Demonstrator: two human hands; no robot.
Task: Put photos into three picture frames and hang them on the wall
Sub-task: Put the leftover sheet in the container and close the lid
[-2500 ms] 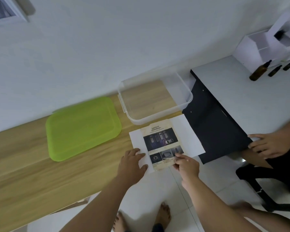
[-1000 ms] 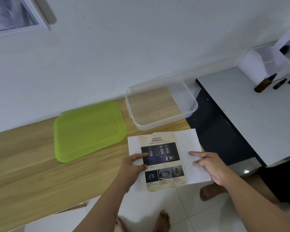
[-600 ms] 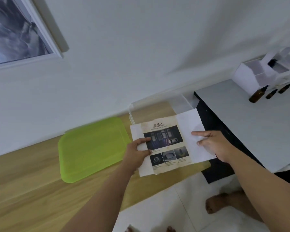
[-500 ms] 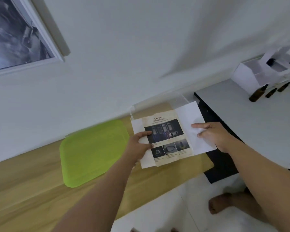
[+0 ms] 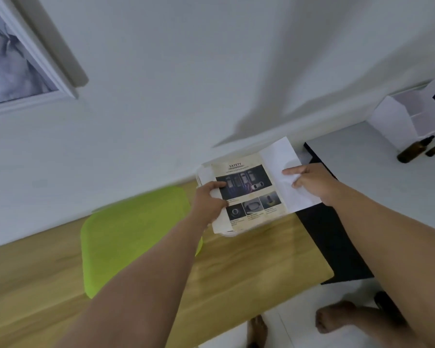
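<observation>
I hold up a white picture frame (image 5: 285, 167) with a beige "SAFETY" print (image 5: 249, 192) of cars lying against it. My left hand (image 5: 209, 203) grips its left edge, thumb on the print. My right hand (image 5: 309, 182) pinches the right edge, fingers on the white part. The frame is raised over the wooden table (image 5: 249, 267), close to the white wall (image 5: 186, 84). Another white-framed picture (image 5: 13, 69) hangs on the wall at the upper left.
A lime green lid (image 5: 126, 237) lies on the wooden table under my left forearm. A clear plastic box (image 5: 230, 233) is mostly hidden behind the frame. To the right stands a white-topped black cabinet (image 5: 362, 177) with brown bottles (image 5: 414, 149) and a white organiser (image 5: 407, 116). Bare feet (image 5: 334, 315) stand on the tiled floor.
Both hands lifted the frame and print off the table edge and carried them up and toward the wall. My right hand shifted from the print's corner to the frame's right edge.
</observation>
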